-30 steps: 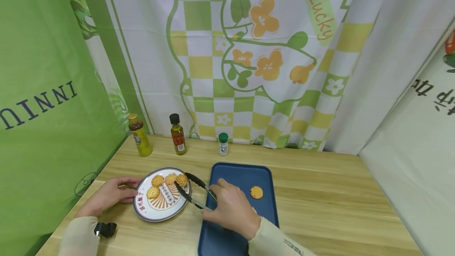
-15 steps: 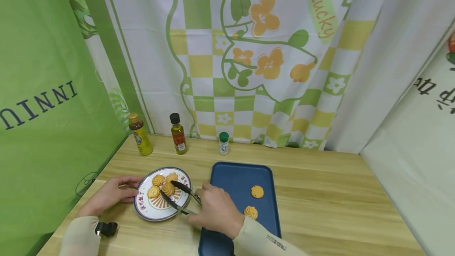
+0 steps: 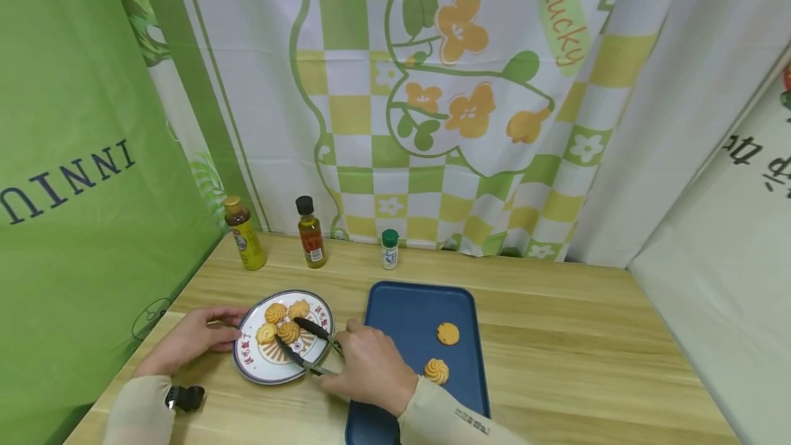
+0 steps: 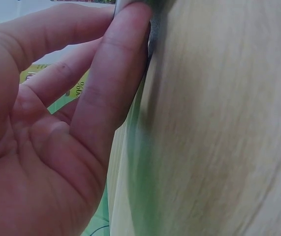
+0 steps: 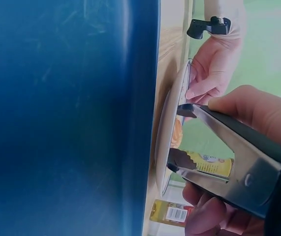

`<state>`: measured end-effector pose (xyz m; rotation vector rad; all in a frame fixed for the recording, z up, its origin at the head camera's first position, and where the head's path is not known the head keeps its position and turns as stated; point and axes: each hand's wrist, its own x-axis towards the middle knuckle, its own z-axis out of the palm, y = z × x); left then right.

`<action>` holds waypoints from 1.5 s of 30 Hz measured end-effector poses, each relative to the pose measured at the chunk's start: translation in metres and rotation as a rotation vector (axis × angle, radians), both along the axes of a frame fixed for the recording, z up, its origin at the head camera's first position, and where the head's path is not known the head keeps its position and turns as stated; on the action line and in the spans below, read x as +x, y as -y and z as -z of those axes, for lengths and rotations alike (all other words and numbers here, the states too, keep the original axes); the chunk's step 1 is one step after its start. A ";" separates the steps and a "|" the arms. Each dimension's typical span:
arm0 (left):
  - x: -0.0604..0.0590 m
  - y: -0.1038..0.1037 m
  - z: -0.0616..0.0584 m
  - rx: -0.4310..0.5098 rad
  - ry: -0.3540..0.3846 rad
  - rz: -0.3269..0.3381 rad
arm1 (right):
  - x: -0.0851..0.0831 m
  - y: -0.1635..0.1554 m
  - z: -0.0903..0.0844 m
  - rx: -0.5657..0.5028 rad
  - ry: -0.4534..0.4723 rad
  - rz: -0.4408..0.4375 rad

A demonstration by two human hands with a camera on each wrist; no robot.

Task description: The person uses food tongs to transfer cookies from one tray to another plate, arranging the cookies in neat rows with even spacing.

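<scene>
In the head view my left hand [image 3: 188, 338] pinches the left rim of an oval white plate [image 3: 253, 371] with a patterned middle and red lettering. Several golden butter cookies [image 3: 275, 313] lie on the plate's upper left part. My right hand [image 3: 371, 369] grips a pair of metal tongs [image 3: 330, 343] with black tips, reaching over the plate from the right. The tips stand apart beside one swirled cookie [image 3: 288, 332]; whether they touch it I cannot tell. In the right wrist view the spread tongs [image 5: 238, 157] meet the plate [image 5: 167, 123] from above.
Right of the plate lies a dark blue tray [image 3: 404, 307] bearing a round flat cookie [image 3: 448, 334] and a swirled cookie [image 3: 436, 371]. Behind stand a yellow-labelled bottle [image 3: 247, 242], an oil bottle [image 3: 311, 239] and a green-capped shaker [image 3: 389, 253]. Curtains [image 3: 445, 211] close off the back.
The tongs carried a swirled cookie from the plate's right edge leftward to the other cookies. Their tips have since drawn back slightly from it. My left hand stayed on the rim.
</scene>
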<state>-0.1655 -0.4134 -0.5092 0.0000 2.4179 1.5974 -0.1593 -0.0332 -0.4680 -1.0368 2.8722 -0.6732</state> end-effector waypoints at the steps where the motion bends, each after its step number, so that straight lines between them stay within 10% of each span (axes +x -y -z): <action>1: 0.000 0.000 0.000 -0.002 -0.002 0.001 | 0.000 0.000 0.000 0.002 -0.003 0.000; 27: 0.001 -0.001 -0.001 -0.017 0.012 -0.004 | 0.006 -0.032 -0.001 -0.030 -0.085 0.060; 45: -0.001 -0.002 -0.003 -0.019 0.018 -0.018 | 0.024 -0.125 -0.010 -0.127 0.085 0.328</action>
